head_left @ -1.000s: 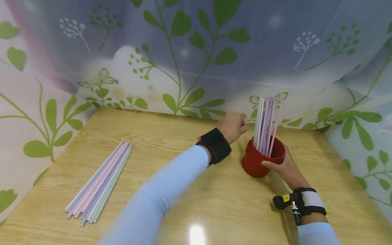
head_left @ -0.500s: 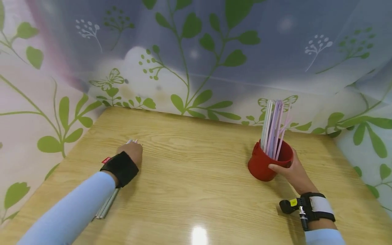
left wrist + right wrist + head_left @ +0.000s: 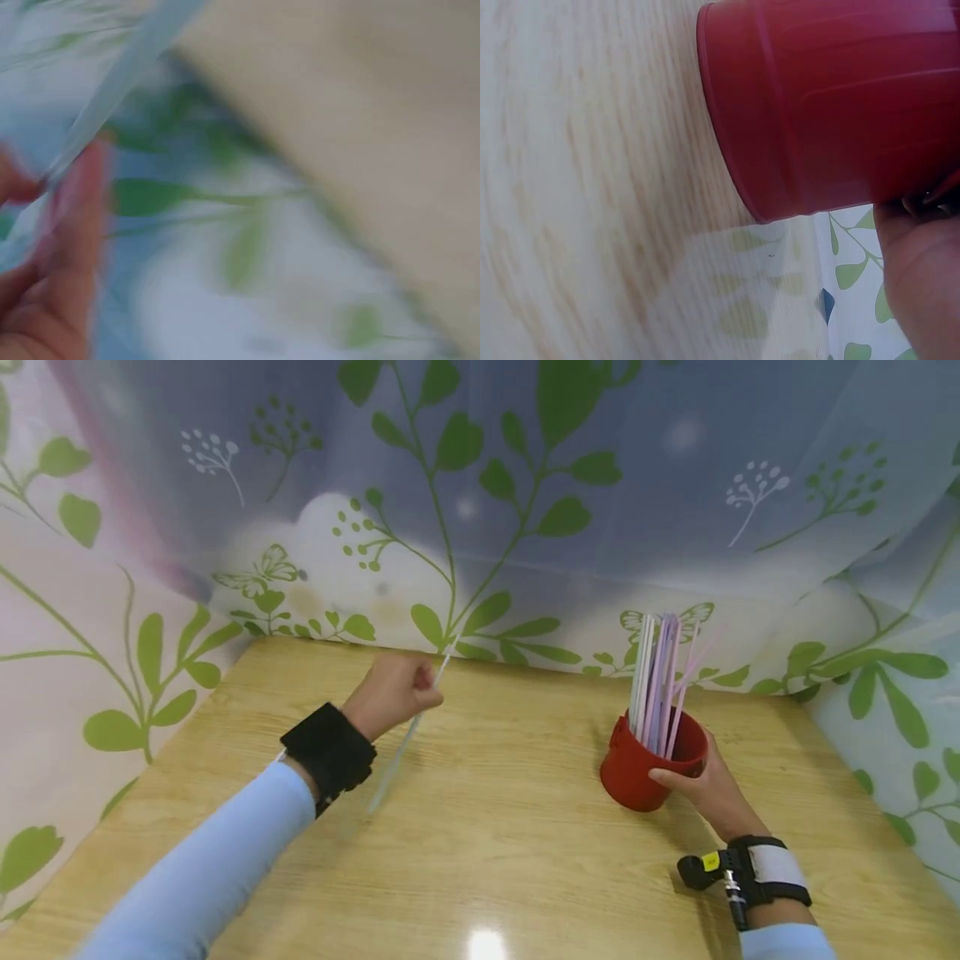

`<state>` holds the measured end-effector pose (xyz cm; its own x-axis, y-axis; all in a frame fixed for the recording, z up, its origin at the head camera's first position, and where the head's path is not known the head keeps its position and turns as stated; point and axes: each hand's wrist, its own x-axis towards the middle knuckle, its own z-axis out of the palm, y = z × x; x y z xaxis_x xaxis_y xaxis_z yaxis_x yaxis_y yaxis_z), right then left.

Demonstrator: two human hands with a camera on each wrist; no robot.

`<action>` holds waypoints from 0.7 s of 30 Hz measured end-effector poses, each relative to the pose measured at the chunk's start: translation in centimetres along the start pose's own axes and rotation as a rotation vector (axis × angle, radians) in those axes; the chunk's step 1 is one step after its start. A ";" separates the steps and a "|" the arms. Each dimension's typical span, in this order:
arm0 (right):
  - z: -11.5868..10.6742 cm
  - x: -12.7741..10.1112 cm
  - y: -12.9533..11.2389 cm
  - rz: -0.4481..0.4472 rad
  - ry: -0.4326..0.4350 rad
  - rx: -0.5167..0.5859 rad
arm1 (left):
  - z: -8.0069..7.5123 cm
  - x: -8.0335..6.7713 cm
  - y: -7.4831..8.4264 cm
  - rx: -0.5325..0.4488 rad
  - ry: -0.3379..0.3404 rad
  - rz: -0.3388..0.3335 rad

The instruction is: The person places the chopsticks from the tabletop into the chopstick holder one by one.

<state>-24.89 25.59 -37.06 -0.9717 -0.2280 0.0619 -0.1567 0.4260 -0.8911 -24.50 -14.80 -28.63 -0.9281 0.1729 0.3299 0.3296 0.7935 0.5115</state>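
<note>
- Now, in the head view, a single pale straw [image 3: 411, 727] is held in the curled fingers of the left hand [image 3: 392, 692], raised above the wooden table [image 3: 480, 827]. Half a second earlier this hand was down on the flat bundle of straws at the table's left side; it is now lifted and carried toward the middle, which suggests one straw has been picked off the pile and is on its way across. That bundle is hidden behind the left sleeve and cannot be made out.
- Also in the head view, the red cup [image 3: 645, 764] is gripped at its near side by the right hand [image 3: 708, 789], as in the earlier pictures. A cluster of pastel straws [image 3: 663, 681] is seen standing in it, leaning toward the leaf-printed curtain [image 3: 480, 510]. The cup stands well apart from the lifted straw.
- In the left wrist view, heavy motion blur is present. The straw [image 3: 112, 97] is seen as a pale diagonal band pinched against fingertips [image 3: 75, 202]; the table edge and green curtain print are only smeared shapes.
- In the right wrist view, the ribbed wall of the cup [image 3: 832, 105] is shown close up on the wood grain, with part of the right hand [image 3: 922, 277] pressed against it at the lower right. The cup's mouth and its straws are cut off.
</note>
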 end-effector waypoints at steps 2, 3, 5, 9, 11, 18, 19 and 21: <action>0.0 -0.1 0.2 -0.005 -0.001 0.005 | -0.6 2.2 4.2 -0.193 0.182 0.160; 0.1 -0.1 0.3 -0.004 -0.001 0.008 | -0.8 3.1 6.3 -0.302 0.263 0.234; 0.2 0.0 0.4 0.005 -0.001 0.012 | -0.7 4.7 10.5 -0.514 0.347 0.350; 0.5 0.0 0.4 0.027 0.000 0.003 | 1.4 5.7 17.2 -0.748 0.272 0.376; 0.6 0.2 0.4 0.035 0.000 -0.010 | 4.1 6.1 18.6 -0.696 0.179 0.339; 0.8 0.5 0.4 0.036 -0.008 -0.037 | 13.4 6.5 16.6 -0.407 -0.014 0.170; 0.7 0.5 0.4 0.027 -0.006 -0.036 | 14.0 6.4 16.1 -0.375 -0.038 0.132; 0.7 0.4 0.4 0.011 -0.001 -0.028 | 14.6 6.5 15.3 -0.305 -0.071 0.080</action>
<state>-25.25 25.08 -37.71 -0.9732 -0.2243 0.0516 -0.1508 0.4524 -0.8790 -28.02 7.02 -30.25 -0.9033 0.2764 0.3280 0.4288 0.5663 0.7038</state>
